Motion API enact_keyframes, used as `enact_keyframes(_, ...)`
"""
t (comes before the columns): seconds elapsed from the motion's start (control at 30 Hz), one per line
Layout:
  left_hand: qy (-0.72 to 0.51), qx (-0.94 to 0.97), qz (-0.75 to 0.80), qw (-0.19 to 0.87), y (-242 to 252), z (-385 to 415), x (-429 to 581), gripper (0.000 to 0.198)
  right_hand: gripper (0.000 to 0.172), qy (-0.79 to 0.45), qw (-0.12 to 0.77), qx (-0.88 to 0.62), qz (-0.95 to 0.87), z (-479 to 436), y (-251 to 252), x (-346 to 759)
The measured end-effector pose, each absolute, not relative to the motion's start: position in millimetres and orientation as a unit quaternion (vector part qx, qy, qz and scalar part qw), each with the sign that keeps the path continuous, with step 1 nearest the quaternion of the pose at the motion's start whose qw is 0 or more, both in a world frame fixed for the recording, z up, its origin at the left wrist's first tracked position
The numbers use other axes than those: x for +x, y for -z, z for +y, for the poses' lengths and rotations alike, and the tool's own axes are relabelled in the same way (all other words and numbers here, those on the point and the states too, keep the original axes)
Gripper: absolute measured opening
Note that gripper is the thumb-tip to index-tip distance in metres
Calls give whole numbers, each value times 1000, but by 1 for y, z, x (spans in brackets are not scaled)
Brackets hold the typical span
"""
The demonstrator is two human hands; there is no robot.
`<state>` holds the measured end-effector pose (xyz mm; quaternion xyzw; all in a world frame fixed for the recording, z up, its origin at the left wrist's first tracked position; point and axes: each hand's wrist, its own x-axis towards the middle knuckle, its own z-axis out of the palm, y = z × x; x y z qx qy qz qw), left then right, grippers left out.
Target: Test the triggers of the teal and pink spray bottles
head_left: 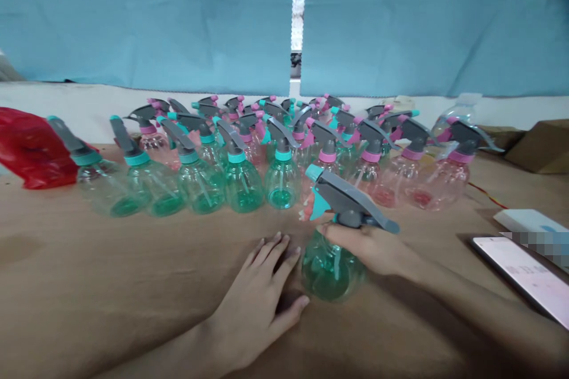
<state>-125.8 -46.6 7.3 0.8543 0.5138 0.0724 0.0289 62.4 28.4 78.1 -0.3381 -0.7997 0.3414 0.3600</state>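
My right hand (pixel 368 246) is wrapped round the neck of a green spray bottle (pixel 331 275) with a grey and teal trigger head, its nozzle pointing left and away. Some of my right fingers are hidden behind the bottle. My left hand (pixel 267 290) rests on the tabletop just left of that bottle, fingers spread, holding nothing. Beyond both hands stands a front row of spray bottles: green ones with teal collars, such as this green bottle (pixel 244 189), on the left, and pink ones, such as this pink bottle (pixel 444 186), on the right. More bottles crowd behind them.
A red plastic bag (pixel 40 151) lies at the far left. On the right are a lit phone (pixel 524 278), a white box (pixel 533 228), a clear bottle (pixel 460 109) and a brown cardboard box (pixel 540 145). Blue cloth (pixel 155 23) hangs behind the wooden table (pixel 111 284).
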Motion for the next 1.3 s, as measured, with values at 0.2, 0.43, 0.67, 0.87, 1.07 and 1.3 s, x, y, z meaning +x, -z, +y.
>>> enact_keyframes(0.2,-69,854,514,25,-6,-46,-127,55,24,-411,371,-318,-770,31,-77,61)
enact_keyframes(0.43,-62,856,513,32,-9,-45,-125,57,47,-438,407,-259,-758,36,-66,56)
enact_keyframes(0.67,-65,857,511,29,-9,-45,-124,57,46,-428,397,-285,-760,35,-63,55)
enact_keyframes(0.87,-70,857,510,29,-10,-46,-125,56,53,-426,391,-276,-768,38,-61,55)
enact_keyframes(1.07,-68,855,513,32,-8,-47,-126,56,51,-411,385,-285,-776,38,-58,57)
enact_keyframes(1.3,-85,855,511,30,-5,-48,-127,55,53,-408,372,-291,-781,38,-60,59)
